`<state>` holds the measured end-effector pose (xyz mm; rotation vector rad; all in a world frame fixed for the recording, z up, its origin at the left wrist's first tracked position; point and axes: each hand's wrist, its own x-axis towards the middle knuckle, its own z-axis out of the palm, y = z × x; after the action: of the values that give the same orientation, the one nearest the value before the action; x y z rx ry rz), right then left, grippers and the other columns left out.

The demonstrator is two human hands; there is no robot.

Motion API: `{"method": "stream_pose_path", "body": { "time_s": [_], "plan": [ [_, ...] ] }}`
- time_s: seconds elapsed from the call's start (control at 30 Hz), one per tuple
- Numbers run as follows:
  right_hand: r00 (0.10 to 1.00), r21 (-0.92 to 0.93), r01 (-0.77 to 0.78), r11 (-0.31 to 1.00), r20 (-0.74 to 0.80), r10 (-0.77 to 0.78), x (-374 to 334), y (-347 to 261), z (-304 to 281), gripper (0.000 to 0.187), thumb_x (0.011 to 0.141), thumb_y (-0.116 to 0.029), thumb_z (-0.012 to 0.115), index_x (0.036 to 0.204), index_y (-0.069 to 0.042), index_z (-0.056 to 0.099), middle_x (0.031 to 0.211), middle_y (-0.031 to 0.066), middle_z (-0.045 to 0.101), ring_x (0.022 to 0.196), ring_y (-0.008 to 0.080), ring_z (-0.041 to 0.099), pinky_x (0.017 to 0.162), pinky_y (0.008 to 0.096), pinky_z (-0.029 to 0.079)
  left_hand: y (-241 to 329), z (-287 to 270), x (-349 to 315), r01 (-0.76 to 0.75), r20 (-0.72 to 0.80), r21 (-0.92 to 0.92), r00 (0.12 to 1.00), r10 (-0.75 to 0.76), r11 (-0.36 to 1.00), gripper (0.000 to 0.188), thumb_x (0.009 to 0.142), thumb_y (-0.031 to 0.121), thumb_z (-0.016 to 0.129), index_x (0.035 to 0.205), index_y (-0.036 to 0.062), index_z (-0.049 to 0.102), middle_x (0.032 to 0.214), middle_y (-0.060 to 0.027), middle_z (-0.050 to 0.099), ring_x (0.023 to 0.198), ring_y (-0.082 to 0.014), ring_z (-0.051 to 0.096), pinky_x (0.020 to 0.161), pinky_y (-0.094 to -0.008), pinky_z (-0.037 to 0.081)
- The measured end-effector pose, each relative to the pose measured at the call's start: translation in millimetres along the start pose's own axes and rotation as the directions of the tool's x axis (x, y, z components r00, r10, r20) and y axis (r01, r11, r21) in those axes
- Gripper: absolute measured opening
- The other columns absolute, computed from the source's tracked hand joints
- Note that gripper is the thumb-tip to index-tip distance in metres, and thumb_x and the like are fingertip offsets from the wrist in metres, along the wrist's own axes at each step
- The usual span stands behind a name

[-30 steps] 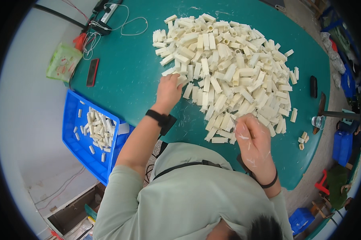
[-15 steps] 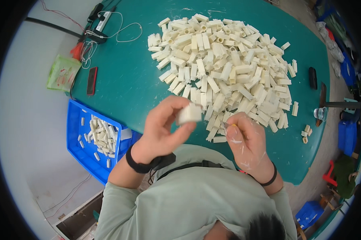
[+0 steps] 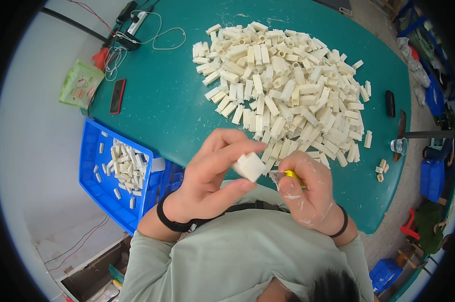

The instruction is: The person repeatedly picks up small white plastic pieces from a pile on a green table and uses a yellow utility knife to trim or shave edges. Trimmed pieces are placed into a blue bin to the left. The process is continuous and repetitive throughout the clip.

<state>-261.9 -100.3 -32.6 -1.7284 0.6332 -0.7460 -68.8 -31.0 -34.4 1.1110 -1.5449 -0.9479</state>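
Note:
Between the thumb and fingers of my left hand point(image 3: 215, 173) is a cream plastic block point(image 3: 249, 167), one squared end facing up. My right hand point(image 3: 308, 189) grips a yellow utility knife point(image 3: 294, 177); its blade points left, close to the block. Whether the blade touches the block I cannot tell. White shavings cling to my right thumb and the back of that hand. Beyond both hands lies a large heap of cream, box-shaped plastic pieces point(image 3: 288, 95), some with round holes in their ends and ragged edges.
At left, a blue bin point(image 3: 99, 194) contains similar, smoother pieces. The green table point(image 3: 157, 116) also bears a red-edged phone point(image 3: 117, 95), a power strip point(image 3: 136, 24) with white cables, a black case point(image 3: 390, 103), a clear cup point(image 3: 399, 146) and a few loose pieces point(image 3: 381, 170) at right.
The block has turned in my left fingers and come slightly lower and to the right. My right hand has rotated, so the knife's blade and yellow body now show beside the block.

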Motion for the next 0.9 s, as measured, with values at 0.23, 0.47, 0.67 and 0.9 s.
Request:
{"method": "stream_pose_path", "body": {
  "time_s": [0.23,0.47,0.67,0.9],
  "plan": [
    [0.995,-0.104,0.087,0.991,-0.046,-0.092,0,-5,6,0.026,0.083,-0.025,0.064,0.077,-0.001,0.055,0.063,0.0085,0.051,0.05,0.023,0.049,0.044,0.0299,0.037,8,17,0,-0.054,-0.317,0.113,0.944,0.088,0.992,0.039,0.062,-0.006,0.07,0.098,-0.0002,0.058,0.097,-0.0111,0.052,0.082,-0.0177,0.053,0.068,-0.0264,0.044],
    [0.985,-0.173,0.143,0.974,-0.069,-0.157,2,-3,7,0.025,0.082,-0.025,0.065,0.075,-0.003,0.054,0.061,0.0071,0.05,0.048,0.0224,0.048,0.042,0.03,0.036,6,19,2,-0.115,-0.368,0.148,0.916,0.163,0.982,0.043,0.06,-0.006,0.071,0.098,0.0002,0.053,0.095,-0.0115,0.051,0.083,-0.0182,0.053,0.067,-0.0262,0.043],
    [0.978,-0.195,0.168,0.966,-0.089,-0.188,4,-1,8,0.025,0.081,-0.024,0.066,0.074,-0.004,0.053,0.06,0.0061,0.049,0.046,0.0209,0.047,0.041,0.0293,0.035,2,17,3,-0.155,-0.363,0.17,0.908,0.208,0.973,0.043,0.061,-0.005,0.073,0.097,0.0012,0.051,0.094,-0.0113,0.051,0.082,-0.0181,0.052,0.067,-0.0256,0.042],
    [0.973,-0.212,0.193,0.958,-0.086,-0.215,5,2,8,0.026,0.081,-0.026,0.066,0.073,-0.005,0.053,0.059,0.0049,0.047,0.044,0.0192,0.046,0.039,0.0283,0.033,2,15,5,-0.169,-0.342,0.165,0.914,0.217,0.972,0.044,0.06,-0.005,0.074,0.097,0.0025,0.052,0.093,-0.011,0.052,0.08,-0.0175,0.052,0.067,-0.0249,0.041]
  ]
}}
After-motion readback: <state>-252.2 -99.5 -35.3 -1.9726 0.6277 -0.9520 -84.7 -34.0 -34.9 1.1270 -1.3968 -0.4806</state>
